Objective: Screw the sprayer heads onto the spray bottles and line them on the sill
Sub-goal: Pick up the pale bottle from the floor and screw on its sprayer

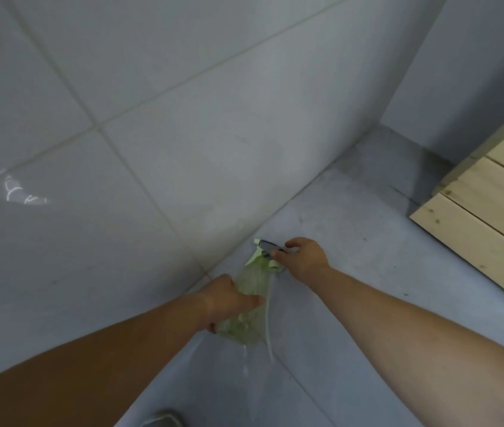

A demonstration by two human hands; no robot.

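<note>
fingers of the left hand (229,298) wrap the bottle (246,303); right hand (303,257), at 1 o'clock, pinches the sprayer (264,252). thin plastic probably light, flexible: grip mid-body.

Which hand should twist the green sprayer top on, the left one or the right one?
Probably the right hand: its fingers already pinch the sprayer head at the top of the spray bottle. The left hand is wrapped around the bottle's body, well placed to hold it steady.
</note>
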